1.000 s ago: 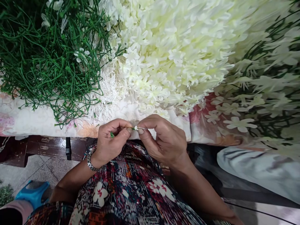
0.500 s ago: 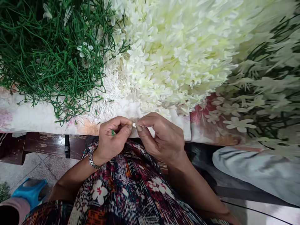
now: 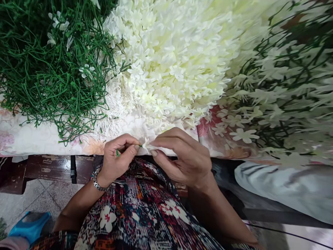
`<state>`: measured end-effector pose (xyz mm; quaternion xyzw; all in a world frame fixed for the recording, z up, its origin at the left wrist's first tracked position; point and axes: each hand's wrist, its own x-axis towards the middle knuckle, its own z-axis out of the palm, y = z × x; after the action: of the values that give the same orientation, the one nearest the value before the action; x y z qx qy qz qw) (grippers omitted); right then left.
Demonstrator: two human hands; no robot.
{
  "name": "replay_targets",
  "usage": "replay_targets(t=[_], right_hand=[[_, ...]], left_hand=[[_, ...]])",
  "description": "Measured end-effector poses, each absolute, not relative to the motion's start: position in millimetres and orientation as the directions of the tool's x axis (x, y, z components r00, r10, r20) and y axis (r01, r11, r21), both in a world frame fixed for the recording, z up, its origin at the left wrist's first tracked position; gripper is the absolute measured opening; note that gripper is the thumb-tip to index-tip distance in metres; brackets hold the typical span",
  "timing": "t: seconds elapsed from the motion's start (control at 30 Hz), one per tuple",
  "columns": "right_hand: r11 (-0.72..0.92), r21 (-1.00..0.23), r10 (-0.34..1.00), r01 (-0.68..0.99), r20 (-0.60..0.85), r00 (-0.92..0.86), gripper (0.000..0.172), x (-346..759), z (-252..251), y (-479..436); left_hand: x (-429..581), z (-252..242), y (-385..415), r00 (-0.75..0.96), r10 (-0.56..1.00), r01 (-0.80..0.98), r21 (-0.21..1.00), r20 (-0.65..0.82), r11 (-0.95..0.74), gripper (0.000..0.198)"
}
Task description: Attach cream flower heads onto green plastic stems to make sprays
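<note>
Over the dress (image 3: 135, 208), the left hand (image 3: 118, 158) pinches a green stem (image 3: 141, 146), a white flower (image 3: 146, 143) at its right end. The right hand (image 3: 186, 158) has thumb and fingers around the flower; whether they grip it, I cannot tell. Beyond the cloth (image 3: 49, 139) lie green sprigs (image 3: 52, 76), left, and pale blossoms (image 3: 171, 66), right.
</note>
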<state>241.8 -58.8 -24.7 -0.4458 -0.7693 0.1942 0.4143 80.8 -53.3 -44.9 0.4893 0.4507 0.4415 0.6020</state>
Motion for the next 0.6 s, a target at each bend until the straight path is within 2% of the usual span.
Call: replay_targets(t=[0.17, 0.43, 0.6], right_hand=[[0.528, -0.649, 0.849, 0.548, 0.428, -0.311, 0.018, 239.9, -27.2, -57.9], [0.534, -0.642, 0.845, 0.55, 0.423, -0.328, 0.017, 240.8, -33.9, -56.6], [0.557, -0.612, 0.83, 0.562, 0.429, -0.357, 0.017, 240.5, -33.3, -55.5]], left_hand=[[82.7, -39.4, -52.0, 0.25, 0.967, 0.02, 0.999, -0.052, 0.048, 0.007], [82.8, -38.3, -50.4, 0.274, 0.962, 0.162, 0.984, 0.024, -0.07, 0.008], [83.4, -39.9, -51.0, 0.267, 0.963, 0.214, 0.973, 0.025, -0.084, 0.009]])
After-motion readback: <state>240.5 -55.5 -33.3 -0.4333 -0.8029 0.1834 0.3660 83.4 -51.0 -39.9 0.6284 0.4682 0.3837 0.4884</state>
